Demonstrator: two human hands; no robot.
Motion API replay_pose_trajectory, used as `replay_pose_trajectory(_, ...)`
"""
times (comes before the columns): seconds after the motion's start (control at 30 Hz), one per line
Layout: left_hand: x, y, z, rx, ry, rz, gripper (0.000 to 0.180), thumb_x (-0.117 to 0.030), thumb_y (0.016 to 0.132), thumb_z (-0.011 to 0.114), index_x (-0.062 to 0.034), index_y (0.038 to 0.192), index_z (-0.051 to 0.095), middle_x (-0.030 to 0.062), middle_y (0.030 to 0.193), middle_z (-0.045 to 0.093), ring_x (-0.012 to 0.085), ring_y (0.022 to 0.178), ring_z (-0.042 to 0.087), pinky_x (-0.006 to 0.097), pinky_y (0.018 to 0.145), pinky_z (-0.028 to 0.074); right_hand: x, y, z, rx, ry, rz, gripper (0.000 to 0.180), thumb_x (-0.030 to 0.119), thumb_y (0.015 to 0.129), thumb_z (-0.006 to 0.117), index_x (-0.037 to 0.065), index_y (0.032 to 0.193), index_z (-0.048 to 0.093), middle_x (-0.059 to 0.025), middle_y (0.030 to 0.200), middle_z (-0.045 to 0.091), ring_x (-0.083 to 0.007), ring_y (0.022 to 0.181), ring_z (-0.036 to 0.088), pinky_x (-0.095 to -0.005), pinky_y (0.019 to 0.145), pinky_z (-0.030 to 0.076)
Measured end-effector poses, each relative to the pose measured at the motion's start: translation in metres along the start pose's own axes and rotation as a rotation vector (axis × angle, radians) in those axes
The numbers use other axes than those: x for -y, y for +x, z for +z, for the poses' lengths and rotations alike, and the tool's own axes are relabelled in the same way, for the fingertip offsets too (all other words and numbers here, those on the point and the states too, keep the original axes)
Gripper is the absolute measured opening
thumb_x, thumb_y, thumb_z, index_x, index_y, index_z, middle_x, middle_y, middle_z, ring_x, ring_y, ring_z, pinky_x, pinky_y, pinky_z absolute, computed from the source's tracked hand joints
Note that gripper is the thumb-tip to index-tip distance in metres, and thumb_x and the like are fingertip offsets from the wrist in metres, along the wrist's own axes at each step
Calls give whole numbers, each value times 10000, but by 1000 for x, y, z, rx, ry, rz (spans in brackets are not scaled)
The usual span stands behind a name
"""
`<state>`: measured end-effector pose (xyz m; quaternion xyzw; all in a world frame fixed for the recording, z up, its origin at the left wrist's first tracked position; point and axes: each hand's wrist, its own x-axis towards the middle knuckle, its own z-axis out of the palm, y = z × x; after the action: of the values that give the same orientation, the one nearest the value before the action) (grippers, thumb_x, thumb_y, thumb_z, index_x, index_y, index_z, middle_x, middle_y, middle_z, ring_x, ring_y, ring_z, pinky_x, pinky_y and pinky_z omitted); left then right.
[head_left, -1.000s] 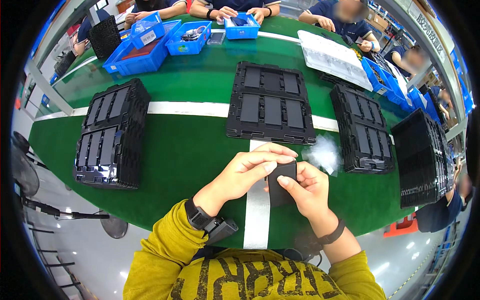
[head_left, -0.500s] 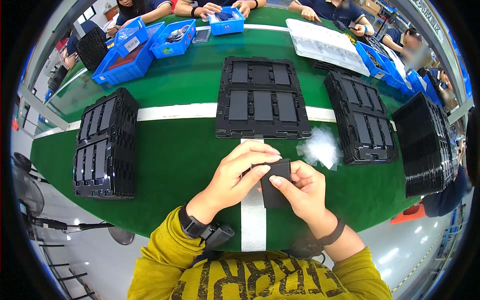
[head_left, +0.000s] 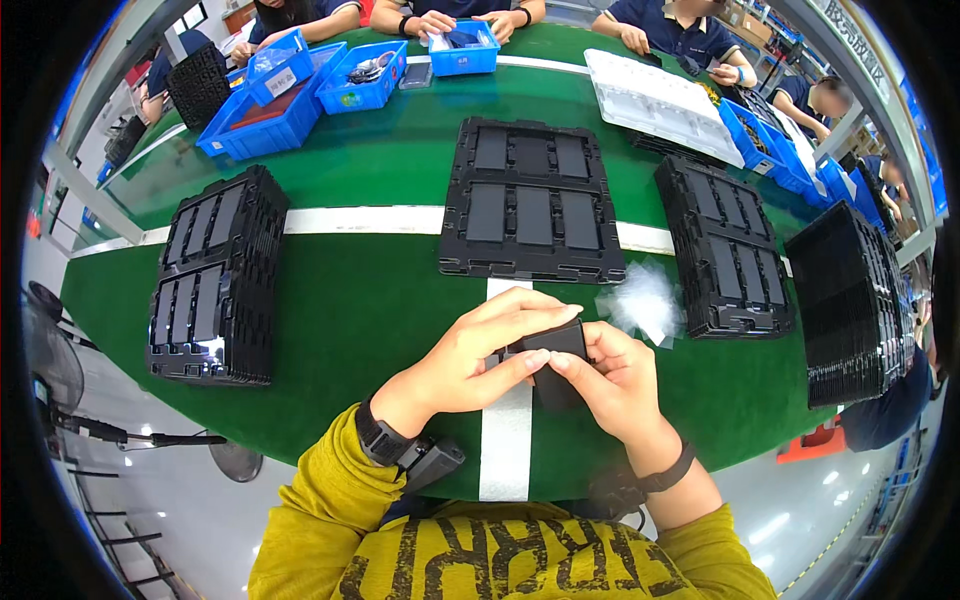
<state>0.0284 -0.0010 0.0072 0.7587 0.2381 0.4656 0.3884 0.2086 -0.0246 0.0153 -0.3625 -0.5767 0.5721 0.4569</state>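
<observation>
In the middle of the frame I held one black piece (head_left: 558, 388), flat and rectangular, with straight edges, a dull dark face and its upper part half covered by my fingers. My left hand (head_left: 470, 352) pinched it near its upper end, fingers laid over the top edge and thumb on the face; my right hand (head_left: 617, 385) pinched its right side, the thumb tip close beside my left thumb tip. I had it just above the green table (head_left: 370, 330). At upper centre lay one black tray (head_left: 532, 242) with six compartments in two rows of three; five showed slate-grey slabs, and the upper middle one looked darker. Three stacks of black trays stood about: one left stack (head_left: 262, 270) at frame left, one near stack (head_left: 683, 262) right of centre, one far stack (head_left: 840, 320) at the right edge. One loose heap of translucent sheets (head_left: 643, 303) lay just below the single tray's right corner. I counted four blue bins (head_left: 360, 98) at upper left to top centre.
</observation>
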Motion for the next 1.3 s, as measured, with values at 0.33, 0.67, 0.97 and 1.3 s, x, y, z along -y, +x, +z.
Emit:
replay_pose_trajectory(0.33,2,0,-4,79,-71,-24,321,-93,848,519,-6,1154,556,144,1138,528,259,1058,499,347,901,400,4,-2,-1,30,-10,41,105,24,814,618,-24,903,590,-37,779,645,-45,698,574,-196,593,465)
replay_pose_trajectory(0.67,2,-5,8,-27,-518,-153,326,-181,864,481,6,1111,583,210,1207,472,297,1113,459,411,959,343,3,-5,2,26,-112,-47,130,35,798,633,-28,907,597,-63,758,653,-67,696,600,-218,616,482)
replay_pose_trajectory(0.97,3,-3,5,-11,-198,-137,325,-115,905,416,-5,1189,532,104,1101,497,201,1037,465,304,907,361,6,3,3,-43,50,24,313,-18,823,581,-24,1116,469,-105,863,635,-124,743,618,-226,631,500)
replay_pose_trajectory(1.3,0,-1,18,-232,-368,-399,271,-82,888,491,-8,1134,577,14,868,505,94,806,472,221,734,395,-6,4,2,-106,-106,-61,414,-14,838,562,9,1213,389,-107,813,642,-121,718,617,-222,614,485)
